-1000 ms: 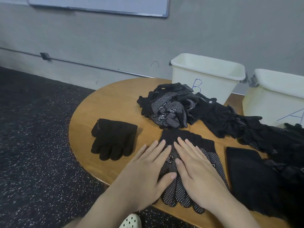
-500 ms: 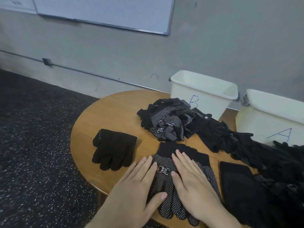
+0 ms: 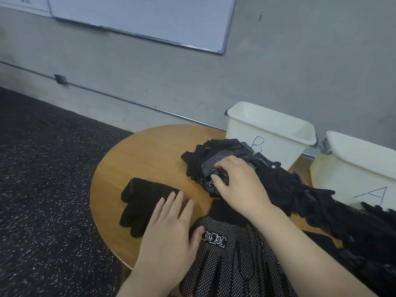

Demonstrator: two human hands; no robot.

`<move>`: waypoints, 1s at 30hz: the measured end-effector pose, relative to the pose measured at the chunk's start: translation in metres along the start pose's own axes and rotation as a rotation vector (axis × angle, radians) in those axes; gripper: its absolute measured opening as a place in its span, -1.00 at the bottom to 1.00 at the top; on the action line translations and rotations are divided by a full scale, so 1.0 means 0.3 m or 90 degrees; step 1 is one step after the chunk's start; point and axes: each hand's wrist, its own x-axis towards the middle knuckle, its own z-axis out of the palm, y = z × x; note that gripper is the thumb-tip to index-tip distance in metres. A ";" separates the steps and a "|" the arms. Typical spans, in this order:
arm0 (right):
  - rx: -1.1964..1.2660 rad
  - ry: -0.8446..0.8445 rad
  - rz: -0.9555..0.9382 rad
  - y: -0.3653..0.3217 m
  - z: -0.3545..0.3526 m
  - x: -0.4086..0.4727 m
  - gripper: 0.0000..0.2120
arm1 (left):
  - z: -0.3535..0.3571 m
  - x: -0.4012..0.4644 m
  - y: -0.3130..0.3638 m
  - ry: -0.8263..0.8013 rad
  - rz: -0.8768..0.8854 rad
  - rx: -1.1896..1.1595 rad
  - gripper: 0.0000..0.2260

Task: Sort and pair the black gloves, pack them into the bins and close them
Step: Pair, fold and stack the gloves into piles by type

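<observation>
We have our right hand (image 3: 233, 181) reaching forward into the heap of black knitted gloves (image 3: 216, 163) near the far edge of the round wooden table (image 3: 147, 151). Its fingers are curled down into a white-dotted black glove (image 3: 211, 179) at the near side of that heap and seem to be pinching it; how firm the hold is, we cannot tell.

Our left hand (image 3: 171, 226) lies flat with straight fingers, holding nothing. Its fingertips rest on the cuff end of the plain black glove pair (image 3: 141, 202) by the table's left edge, and its thumb touches the flattened dotted glove pair (image 3: 231, 260) at the near edge.

What the coming move turns on, as we judge it: the pinched glove lies straight ahead of the right hand and beyond the flattened pair, so it must come back toward us. The flattened pair runs with its cuffs toward the far edge and its fingers toward us, and a matching glove would need that same line. The right hand is nearer the heap by far.

The heap trails along the right side toward the white plastic bin marked B (image 3: 270, 136) and the white plastic bin marked A (image 3: 353, 168), both open at the far right edge.
</observation>
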 end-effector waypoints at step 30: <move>0.247 0.259 0.242 -0.069 -0.294 0.159 -0.86 | 0.000 -0.030 0.000 0.073 0.006 -0.162 -0.49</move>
